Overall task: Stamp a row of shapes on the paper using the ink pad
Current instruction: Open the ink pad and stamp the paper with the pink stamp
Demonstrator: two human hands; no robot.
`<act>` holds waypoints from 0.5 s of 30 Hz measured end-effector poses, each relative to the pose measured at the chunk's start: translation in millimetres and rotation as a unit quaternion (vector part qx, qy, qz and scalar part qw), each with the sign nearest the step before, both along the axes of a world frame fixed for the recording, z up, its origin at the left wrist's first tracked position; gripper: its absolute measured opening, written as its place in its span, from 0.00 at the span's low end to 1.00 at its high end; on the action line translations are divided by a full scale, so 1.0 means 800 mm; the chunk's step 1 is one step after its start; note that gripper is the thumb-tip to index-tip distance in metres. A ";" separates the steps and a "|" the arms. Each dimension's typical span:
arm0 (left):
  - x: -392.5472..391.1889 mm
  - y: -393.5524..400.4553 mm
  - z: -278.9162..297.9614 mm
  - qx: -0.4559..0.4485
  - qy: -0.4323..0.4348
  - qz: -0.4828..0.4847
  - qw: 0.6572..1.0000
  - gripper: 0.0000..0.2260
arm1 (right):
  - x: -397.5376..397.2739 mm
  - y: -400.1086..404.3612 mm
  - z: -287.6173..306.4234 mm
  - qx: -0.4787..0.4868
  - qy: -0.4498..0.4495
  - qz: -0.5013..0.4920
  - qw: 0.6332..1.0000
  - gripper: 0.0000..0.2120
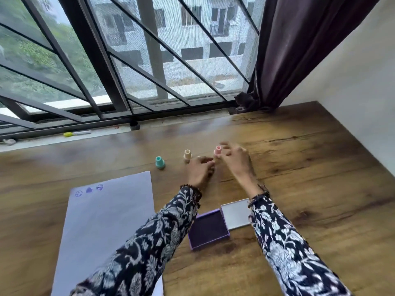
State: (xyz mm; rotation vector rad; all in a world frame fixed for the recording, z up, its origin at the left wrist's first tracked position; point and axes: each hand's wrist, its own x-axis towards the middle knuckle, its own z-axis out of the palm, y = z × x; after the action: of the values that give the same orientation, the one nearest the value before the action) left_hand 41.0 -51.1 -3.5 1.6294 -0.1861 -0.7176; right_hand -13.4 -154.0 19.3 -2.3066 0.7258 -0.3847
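Wood-grain table sits against a barred window, dark curtain bunched at the far right corner.

Hidden / unclear:
- Right hand is motion-blurred; fingers spread near the pink stamp. Contact w/ the stamp can't be confirmed; fingers look loose, holding nothing.
- Pink stamp's base is covered by both hands; only the top shows.
- Left hand has fingers curled down at the table, between the beige stamp and the pink one. Whether it grips anything can't be told.
- Paper is cut off by the bottom frame edge, and the left sleeve overlaps its lower right part.
- Ink pad lid is partly behind the right sleeve.

Task items:
- Paper: pale lilac sheet, left of centre, lying flat. Three purple prints in a row near its top left: a round face, a solid heart-like shape, another round face. Detail is too small to read.
- Ink pad: open, square, purple case w/ dark pad surface, just right of the paper; lid lies flat, touching its far right side.
- Teal stamp stands upright beyond the paper's top right corner; beige stamp upright to its right, pink further right. All three are short, flared at the base.

Beaded bracelets ring both wrists.
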 end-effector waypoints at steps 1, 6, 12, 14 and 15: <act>0.001 -0.005 0.000 -0.013 0.010 0.009 1.000 0.06 | 0.012 -0.003 -0.004 -0.002 0.006 0.021 1.000 0.14; 0.003 -0.003 0.000 -0.058 0.070 0.023 0.996 0.08 | 0.024 -0.005 -0.018 -0.030 0.009 0.046 0.998 0.10; -0.025 0.046 0.007 -0.156 0.127 0.016 0.979 0.12 | -0.031 0.024 -0.005 0.174 -0.090 0.009 0.981 0.09; -0.041 0.071 0.015 -0.173 0.119 0.011 0.978 0.10 | -0.053 0.049 0.004 0.274 -0.137 0.004 0.952 0.09; -0.048 0.084 0.021 -0.173 0.107 0.011 0.979 0.09 | -0.063 0.062 0.009 0.309 -0.158 0.003 0.938 0.09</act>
State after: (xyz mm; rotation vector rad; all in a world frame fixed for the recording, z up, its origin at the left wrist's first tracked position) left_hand 2.6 15.9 13.3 1.2128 -0.1288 -0.7896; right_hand -64.1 -104.5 26.2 -1.6057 0.5732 -0.4368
